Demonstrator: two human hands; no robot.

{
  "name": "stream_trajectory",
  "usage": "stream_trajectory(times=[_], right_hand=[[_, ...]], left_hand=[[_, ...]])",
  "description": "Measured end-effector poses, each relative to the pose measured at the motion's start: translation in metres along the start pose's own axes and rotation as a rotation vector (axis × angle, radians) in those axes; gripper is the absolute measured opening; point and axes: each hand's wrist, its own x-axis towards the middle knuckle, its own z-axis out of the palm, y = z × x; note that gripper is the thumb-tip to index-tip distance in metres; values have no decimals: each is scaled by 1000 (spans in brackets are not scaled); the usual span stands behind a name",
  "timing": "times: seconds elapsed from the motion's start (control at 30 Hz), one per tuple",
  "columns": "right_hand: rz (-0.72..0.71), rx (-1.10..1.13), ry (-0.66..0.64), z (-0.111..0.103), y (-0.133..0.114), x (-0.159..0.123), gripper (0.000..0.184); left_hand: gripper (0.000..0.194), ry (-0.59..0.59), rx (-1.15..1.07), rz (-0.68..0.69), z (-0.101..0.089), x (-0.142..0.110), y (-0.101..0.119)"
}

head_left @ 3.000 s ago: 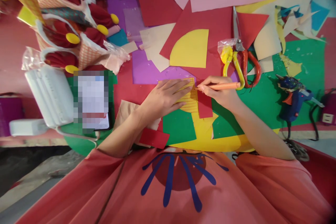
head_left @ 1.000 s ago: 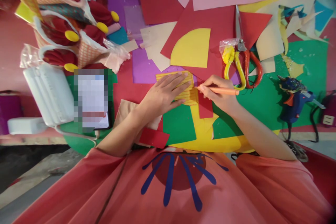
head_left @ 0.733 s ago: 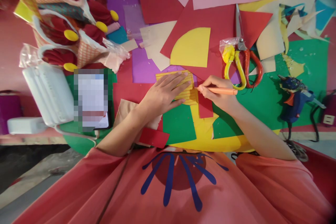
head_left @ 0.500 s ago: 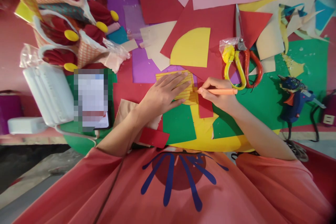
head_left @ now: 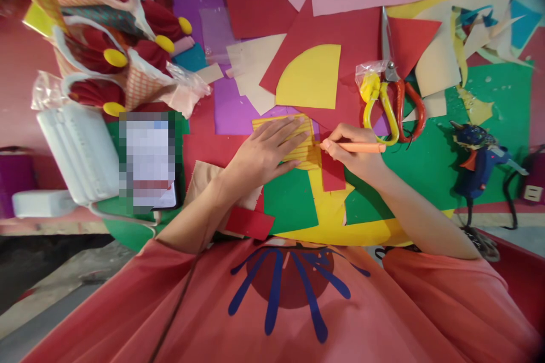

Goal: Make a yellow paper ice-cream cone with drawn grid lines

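- Head camera: I see the left hand (head_left: 268, 147) lying palm down, fingers flat and slightly parted on the striped yellow paper (head_left: 303, 152), gripping nothing.
- Those fingers hide much of the striped sheet; its right part shows between them and the right fingertips.
- I have the right hand (head_left: 357, 163) closed around an orange pen (head_left: 366, 148), thumb against fingers; its tip points at the sheet's right edge, and I cannot tell whether it touches.
- Beyond the right fingers, a clear plastic bag (head_left: 369, 71) holds something yellow, shape unclear to me, against the scissors (head_left: 388, 72).
- Just beyond the left fingertips lies a yellow quarter-circle (head_left: 313, 79), fully in view.
- Well left of the left fingers, patterned cones (head_left: 145, 82) hold dark red fabric (head_left: 100, 93); my view cuts off the topmost ones.
- Nearer the left fingers, a phone (head_left: 149, 161) has its screen blurred into blocks.
- Well right of the right fingers sits a blue glue gun (head_left: 474, 167), its upper end hard to make out.
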Motion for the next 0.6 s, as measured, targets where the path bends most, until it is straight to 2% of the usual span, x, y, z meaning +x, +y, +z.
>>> stream_trajectory(times=[0.2, 0.4, 0.6], right_hand=[[-34, -37, -24, 0, 1, 0, 30], [25, 8, -87, -1, -1, 0, 31], [17, 73, 11, -1, 0, -2, 29]], left_hand=[[50, -6, -36, -9, -1, 0, 0], [49, 8, -22, -1, 0, 0, -1], [49, 2, -24, -20, 1, 0, -1]])
